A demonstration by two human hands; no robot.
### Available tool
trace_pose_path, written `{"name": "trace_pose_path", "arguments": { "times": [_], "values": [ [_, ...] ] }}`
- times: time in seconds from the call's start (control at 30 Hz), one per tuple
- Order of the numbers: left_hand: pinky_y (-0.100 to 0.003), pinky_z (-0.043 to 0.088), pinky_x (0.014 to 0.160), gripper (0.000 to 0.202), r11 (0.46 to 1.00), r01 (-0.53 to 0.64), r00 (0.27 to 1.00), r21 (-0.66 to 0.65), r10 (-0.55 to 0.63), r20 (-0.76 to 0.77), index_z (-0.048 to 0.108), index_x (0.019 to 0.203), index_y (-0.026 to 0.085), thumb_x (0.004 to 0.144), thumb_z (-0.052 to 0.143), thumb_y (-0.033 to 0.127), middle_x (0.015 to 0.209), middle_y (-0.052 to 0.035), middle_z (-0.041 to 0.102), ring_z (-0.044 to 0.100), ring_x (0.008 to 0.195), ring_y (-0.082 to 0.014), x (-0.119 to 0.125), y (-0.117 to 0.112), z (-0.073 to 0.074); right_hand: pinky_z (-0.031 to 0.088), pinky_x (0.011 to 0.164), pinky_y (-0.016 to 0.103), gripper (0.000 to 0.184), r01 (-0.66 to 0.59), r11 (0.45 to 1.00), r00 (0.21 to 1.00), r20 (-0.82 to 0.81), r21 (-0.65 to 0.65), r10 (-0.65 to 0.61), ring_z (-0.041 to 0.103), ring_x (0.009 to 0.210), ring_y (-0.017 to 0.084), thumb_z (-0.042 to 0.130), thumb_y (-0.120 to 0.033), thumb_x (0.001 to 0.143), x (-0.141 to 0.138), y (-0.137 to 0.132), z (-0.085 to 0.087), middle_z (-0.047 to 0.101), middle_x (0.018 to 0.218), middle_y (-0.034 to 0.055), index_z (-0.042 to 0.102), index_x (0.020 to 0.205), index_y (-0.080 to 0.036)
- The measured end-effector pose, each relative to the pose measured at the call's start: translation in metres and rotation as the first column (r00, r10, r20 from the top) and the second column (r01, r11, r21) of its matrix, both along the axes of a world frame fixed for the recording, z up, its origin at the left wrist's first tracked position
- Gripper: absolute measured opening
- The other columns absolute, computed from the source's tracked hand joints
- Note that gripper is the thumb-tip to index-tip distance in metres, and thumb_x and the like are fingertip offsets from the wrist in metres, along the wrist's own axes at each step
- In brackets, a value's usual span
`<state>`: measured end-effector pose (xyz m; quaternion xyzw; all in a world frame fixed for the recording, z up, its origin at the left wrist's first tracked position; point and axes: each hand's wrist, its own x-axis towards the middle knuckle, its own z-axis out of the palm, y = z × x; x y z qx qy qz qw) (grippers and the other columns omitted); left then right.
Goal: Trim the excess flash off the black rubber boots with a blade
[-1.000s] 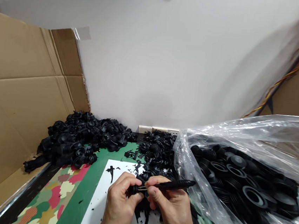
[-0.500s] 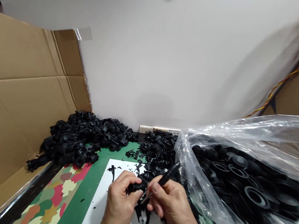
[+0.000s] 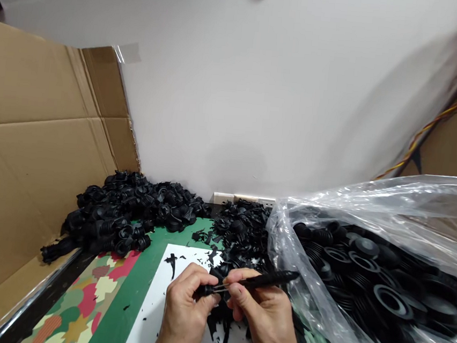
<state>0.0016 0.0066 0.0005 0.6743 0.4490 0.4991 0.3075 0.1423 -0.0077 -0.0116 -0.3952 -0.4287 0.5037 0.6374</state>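
Note:
My left hand (image 3: 183, 310) pinches a small black ribbed rubber part (image 3: 206, 289) over the white sheet (image 3: 150, 309). My right hand (image 3: 263, 318) grips a black-handled knife (image 3: 266, 279) that lies almost level, handle pointing right. Its thin metal tip touches the rubber part. Both hands are closed and meet just above the lower middle of the view. Black rubber trimmings (image 3: 222, 322) lie scattered under the hands.
A heap of black rubber bellows (image 3: 127, 215) lies at the left against a cardboard wall (image 3: 31, 163). A pile of black scraps (image 3: 243, 229) sits by the white wall. A clear plastic bag (image 3: 384, 273) full of black rubber parts fills the right. Green mat (image 3: 132, 286) below.
Half a second ago the knife pointed up and to the right with its tip low; now it lies level again with the tip at the rubber part. The left hand has barely moved.

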Motion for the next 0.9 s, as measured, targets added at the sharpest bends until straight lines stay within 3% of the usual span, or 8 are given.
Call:
{"name": "trace_pose_path", "arguments": {
  "times": [0.17, 0.37, 0.47, 0.53, 0.63, 0.7, 0.8, 0.9],
  "values": [
    [-0.024, 0.043, 0.055, 0.011, 1.000, -0.019, 1.000, 0.002, 0.019, -0.003, 0.067, 0.068, 0.019, 0.068, 0.064, 0.009, 0.068, -0.0007, 0.060, 0.056, 0.062, -0.0160, 0.000, -0.001, 0.002, 0.040, 0.042, 0.021, 0.022, -0.006, 0.999, 0.999, 0.036, 0.037, 0.004, 0.049, 0.043, 0.010, 0.071, -0.038, 0.072, -0.003, -0.002, 0.000, 0.055, 0.052, -0.0029, 0.067, 0.078, -0.017],
    [-0.024, 0.042, 0.054, 0.010, 0.999, -0.029, 0.999, 0.028, 0.030, -0.033, 0.067, 0.067, 0.019, 0.067, 0.066, 0.009, 0.066, -0.0002, 0.058, 0.055, 0.061, -0.0155, 0.000, -0.001, 0.003, 0.038, 0.040, 0.022, 0.020, 0.127, 0.986, 0.989, 0.067, 0.111, -0.135, 0.047, 0.041, 0.008, 0.072, -0.037, 0.070, -0.007, -0.007, 0.009, 0.062, 0.068, 0.0011, 0.068, 0.069, -0.018],
    [-0.024, 0.043, 0.054, 0.011, 0.999, -0.017, 0.999, 0.038, 0.018, -0.035, 0.067, 0.067, 0.019, 0.069, 0.064, 0.008, 0.067, -0.0008, 0.059, 0.056, 0.061, -0.0157, 0.000, -0.002, 0.003, 0.038, 0.041, 0.022, 0.026, 0.046, 0.998, 0.997, 0.060, 0.030, -0.048, 0.048, 0.040, 0.011, 0.072, -0.042, 0.070, -0.006, -0.005, 0.011, 0.057, 0.051, -0.0015, 0.066, 0.070, -0.017],
    [-0.024, 0.043, 0.054, 0.011, 0.999, -0.006, 1.000, 0.048, 0.007, -0.023, 0.067, 0.068, 0.018, 0.070, 0.062, 0.008, 0.067, -0.0011, 0.059, 0.056, 0.061, -0.0160, 0.000, -0.003, 0.003, 0.039, 0.043, 0.022, 0.033, -0.047, 0.996, 0.998, -0.040, -0.072, 0.044, 0.045, 0.037, 0.010, 0.071, -0.047, 0.069, -0.008, -0.004, 0.012, 0.048, 0.039, -0.0051, 0.064, 0.066, -0.016],
    [-0.024, 0.044, 0.056, 0.013, 0.999, -0.016, 1.000, 0.045, 0.015, 0.009, 0.067, 0.066, 0.019, 0.068, 0.063, 0.007, 0.067, -0.0006, 0.059, 0.057, 0.063, -0.0162, -0.001, -0.002, 0.002, 0.036, 0.039, 0.021, 0.043, -0.297, 0.945, 0.938, -0.227, -0.139, 0.261, 0.035, 0.031, 0.006, 0.073, -0.055, 0.063, -0.014, -0.005, 0.013, 0.040, 0.034, -0.0085, 0.058, 0.057, -0.015],
    [-0.025, 0.045, 0.058, 0.013, 0.999, -0.024, 0.999, 0.032, 0.023, 0.038, 0.067, 0.066, 0.019, 0.067, 0.065, 0.007, 0.067, -0.0001, 0.059, 0.057, 0.064, -0.0164, -0.002, 0.000, 0.002, 0.031, 0.037, 0.020, 0.044, -0.348, 0.928, 0.920, -0.240, -0.132, 0.311, 0.034, 0.030, 0.005, 0.074, -0.056, 0.061, -0.016, -0.006, 0.014, 0.040, 0.034, -0.0086, 0.058, 0.058, -0.015],
    [-0.025, 0.046, 0.060, 0.013, 1.000, -0.012, 0.998, 0.015, 0.011, 0.067, 0.068, 0.068, 0.019, 0.066, 0.066, 0.007, 0.069, -0.0006, 0.061, 0.058, 0.067, -0.0173, -0.002, 0.002, 0.002, 0.032, 0.040, 0.020, 0.040, -0.153, 0.978, 0.982, -0.137, -0.144, 0.133, 0.040, 0.034, 0.007, 0.074, -0.051, 0.065, -0.009, -0.004, 0.016, 0.044, 0.036, -0.0078, 0.060, 0.065, -0.014],
    [-0.027, 0.047, 0.062, 0.015, 1.000, -0.015, 0.997, -0.004, 0.015, 0.081, 0.068, 0.071, 0.019, 0.066, 0.065, 0.006, 0.071, -0.0011, 0.062, 0.059, 0.070, -0.0184, -0.001, 0.001, 0.002, 0.034, 0.042, 0.021, 0.039, -0.009, 0.990, 0.997, -0.073, -0.143, -0.001, 0.043, 0.038, 0.009, 0.072, -0.052, 0.066, 0.001, -0.001, 0.016, 0.045, 0.037, -0.0070, 0.061, 0.070, -0.014]
  ]
}}
